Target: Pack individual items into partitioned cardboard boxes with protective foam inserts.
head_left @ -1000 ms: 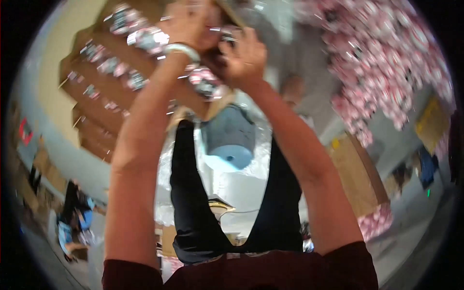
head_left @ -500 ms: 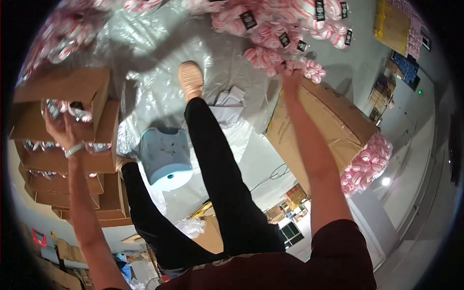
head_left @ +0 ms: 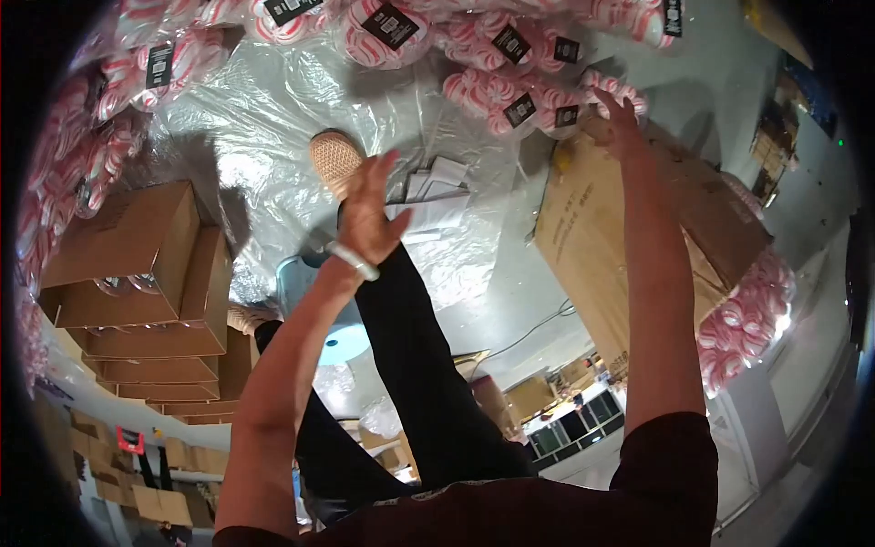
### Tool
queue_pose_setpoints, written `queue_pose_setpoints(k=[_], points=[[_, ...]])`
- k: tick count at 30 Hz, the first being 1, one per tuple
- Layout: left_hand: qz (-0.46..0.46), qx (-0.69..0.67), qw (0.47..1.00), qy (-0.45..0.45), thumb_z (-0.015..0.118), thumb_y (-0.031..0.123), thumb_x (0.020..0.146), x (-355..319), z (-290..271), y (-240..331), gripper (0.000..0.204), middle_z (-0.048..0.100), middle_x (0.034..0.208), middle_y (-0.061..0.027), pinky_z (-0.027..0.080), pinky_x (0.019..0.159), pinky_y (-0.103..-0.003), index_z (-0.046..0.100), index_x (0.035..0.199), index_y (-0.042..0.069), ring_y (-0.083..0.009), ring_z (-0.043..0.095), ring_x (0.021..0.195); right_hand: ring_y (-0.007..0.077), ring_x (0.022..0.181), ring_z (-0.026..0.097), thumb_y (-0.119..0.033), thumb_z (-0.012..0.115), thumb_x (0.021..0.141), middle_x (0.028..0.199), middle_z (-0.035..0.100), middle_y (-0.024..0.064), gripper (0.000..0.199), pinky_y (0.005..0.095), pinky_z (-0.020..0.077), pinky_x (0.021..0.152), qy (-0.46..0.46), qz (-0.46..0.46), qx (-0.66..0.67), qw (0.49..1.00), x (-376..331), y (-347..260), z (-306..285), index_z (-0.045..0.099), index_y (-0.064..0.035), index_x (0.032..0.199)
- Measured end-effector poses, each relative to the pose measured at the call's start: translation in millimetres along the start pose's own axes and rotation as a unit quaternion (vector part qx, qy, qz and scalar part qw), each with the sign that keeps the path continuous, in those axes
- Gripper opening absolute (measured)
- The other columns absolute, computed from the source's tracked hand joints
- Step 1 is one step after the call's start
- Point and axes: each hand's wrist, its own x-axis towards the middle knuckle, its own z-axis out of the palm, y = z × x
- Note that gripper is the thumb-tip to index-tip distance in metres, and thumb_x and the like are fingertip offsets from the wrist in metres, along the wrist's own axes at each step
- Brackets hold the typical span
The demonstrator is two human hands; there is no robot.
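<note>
My left hand (head_left: 367, 219) is raised over my right leg, fingers stretched out, with nothing in it. Beyond the top of the large cardboard box (head_left: 592, 210), my right hand (head_left: 622, 132) reaches out with its fingers apart. It is beside a clear-wrapped bundle of red-and-white swirled balls (head_left: 629, 95); whether the fingertips touch it I cannot tell. More such bundles with black tags (head_left: 497, 98) lie just left of that hand. At the left, open cardboard boxes (head_left: 123, 228) stand in a stack, with clear-wrapped items visible inside.
Clear plastic sheeting (head_left: 283, 118) covers the floor ahead. White papers (head_left: 442, 178) lie on it near my right shoe. A blue stool (head_left: 296, 278) stands between my legs and the box stack. More red-and-white balls (head_left: 747, 319) show at the right end of the large box.
My left hand has left the box stack and swung right, over my leg. My right hand's fingers have spread apart. The view has shifted, showing more tagged bundles at the top.
</note>
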Motion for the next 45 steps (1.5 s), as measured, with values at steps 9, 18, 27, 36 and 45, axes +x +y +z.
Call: queue_pose_setpoints(k=[9, 18, 27, 36, 45], points=[[-0.238, -0.134, 0.959, -0.08, 0.078, 0.03, 0.068, 43.6, 33.5, -6.1, 0.093, 0.039, 0.138, -0.0244, 0.033, 0.107, -0.043, 0.029, 0.141, 0.002, -0.0386, 0.039, 0.128, 0.0314, 0.126, 0.041, -0.051, 0.085, 0.054, 0.14, 0.036, 0.0217, 0.12, 0.0404, 0.038, 0.102, 0.15, -0.018, 0.177, 0.973, 7.4, -4.6, 127.7, 0.026, 0.0025, 0.143], [-0.291, -0.347, 0.891, -0.046, 0.07, 0.041, 0.082, 97.2, 81.6, -27.2, 0.072, 0.054, 0.122, -0.0091, 0.048, 0.083, -0.03, 0.038, 0.14, 0.013, -0.02, 0.048, 0.115, 0.0321, 0.118, 0.048, -0.043, 0.086, 0.057, 0.128, 0.049, 0.0228, 0.107, 0.0371, 0.0373, 0.101, 0.225, -0.151, 0.049, 0.961, -46.8, 18.8, 131.1, 0.034, 0.0047, 0.138], [-0.425, -0.33, 0.808, 0.24, 0.082, 0.039, 0.071, 18.3, 58.3, -25.8, 0.063, 0.056, 0.091, -0.0108, 0.05, 0.059, -0.032, 0.044, 0.111, 0.008, -0.0219, 0.057, 0.072, 0.0417, 0.13, 0.025, -0.036, 0.082, 0.06, 0.138, 0.028, 0.0261, 0.113, 0.0552, 0.0187, 0.106, 0.12, -0.173, 0.049, 0.976, -183.6, -71.0, 153.6, 0.015, -0.0086, 0.148], [-0.378, -0.571, 0.605, 0.407, 0.071, 0.026, 0.081, -16.1, 9.9, -2.8, 0.074, 0.059, 0.084, -0.0046, 0.037, 0.037, -0.023, 0.03, 0.142, 0.015, -0.0097, 0.051, 0.049, 0.0399, 0.129, 0.028, -0.027, 0.081, 0.062, 0.141, 0.027, 0.0249, 0.107, 0.0502, 0.026, 0.105, 0.135, -0.433, -0.048, 0.89, -209.9, -157.8, 129.5, 0.019, -0.0003, 0.144], [-0.129, -0.666, 0.576, 0.455, 0.071, 0.003, 0.076, -12.1, -23.1, 80.3, 0.091, 0.04, 0.139, -0.0079, 0.039, 0.1, -0.03, 0.017, 0.149, 0.007, -0.0152, 0.044, 0.121, 0.0304, 0.135, 0.026, -0.01, 0.08, 0.063, 0.15, 0.017, 0.0146, 0.112, 0.044, 0.0406, 0.1, 0.061, -0.391, 0.175, 0.901, -219.3, -188.9, 65.6, 0.009, -0.0117, 0.15]])
